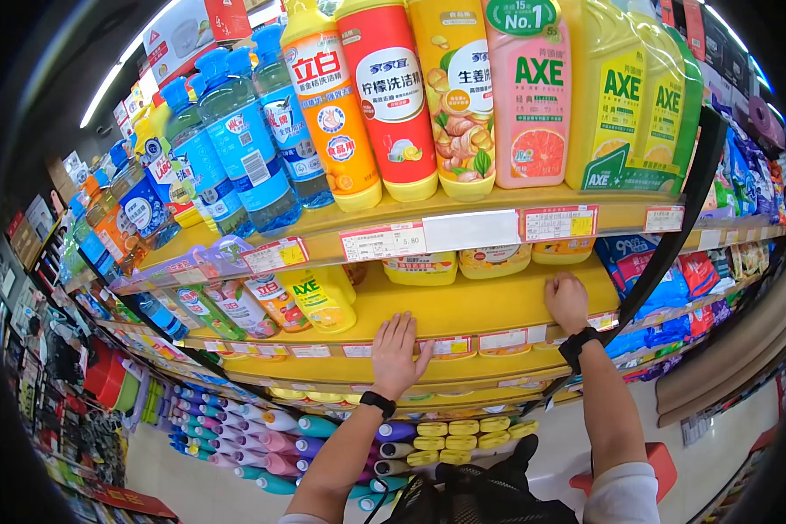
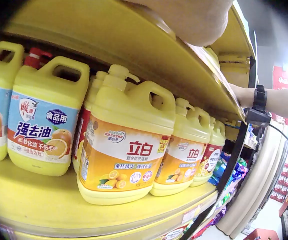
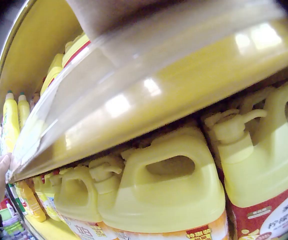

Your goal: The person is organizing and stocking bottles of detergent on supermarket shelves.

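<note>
The yellow shelf [image 1: 472, 307] bears the left hand [image 1: 397, 354] and right hand [image 1: 567, 301], both flat and empty.

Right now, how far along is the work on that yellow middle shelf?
Looks done: the top shelf carries a full row of bottles, and the shelf under the hands holds lower jugs side by side. In hand: the left hand and right hand rest on the middle shelf, holding nothing. Left: its front is bare, with only a few back jugs behind.
</note>
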Demonstrator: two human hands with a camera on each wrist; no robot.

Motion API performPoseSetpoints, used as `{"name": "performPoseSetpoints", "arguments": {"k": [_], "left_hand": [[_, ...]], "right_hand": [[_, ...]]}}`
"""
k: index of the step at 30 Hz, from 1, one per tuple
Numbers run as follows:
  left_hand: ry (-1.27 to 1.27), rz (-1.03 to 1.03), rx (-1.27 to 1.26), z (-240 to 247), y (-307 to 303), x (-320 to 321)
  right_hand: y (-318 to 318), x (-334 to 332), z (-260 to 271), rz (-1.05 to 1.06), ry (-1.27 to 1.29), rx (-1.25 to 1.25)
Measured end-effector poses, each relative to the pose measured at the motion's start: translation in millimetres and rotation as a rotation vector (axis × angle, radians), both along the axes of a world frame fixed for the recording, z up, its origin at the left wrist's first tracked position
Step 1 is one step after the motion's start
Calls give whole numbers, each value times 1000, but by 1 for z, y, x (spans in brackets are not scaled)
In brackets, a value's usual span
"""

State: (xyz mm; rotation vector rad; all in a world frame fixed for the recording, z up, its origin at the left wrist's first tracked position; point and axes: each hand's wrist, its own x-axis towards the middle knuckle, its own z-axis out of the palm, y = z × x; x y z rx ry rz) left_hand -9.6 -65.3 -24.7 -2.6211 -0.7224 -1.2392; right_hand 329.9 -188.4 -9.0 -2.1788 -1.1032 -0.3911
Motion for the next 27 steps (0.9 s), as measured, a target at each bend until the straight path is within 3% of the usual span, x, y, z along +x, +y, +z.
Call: {"name": "performPoseSetpoints", "arguments": {"k": [21,27], "left_hand": [[16,-2,3,2,0,0],[10,-31,-109,12,-2,2]], "right_hand": [[0,-1,4,2,15,-23],[0,0,1,-24,-1,-20]]}}
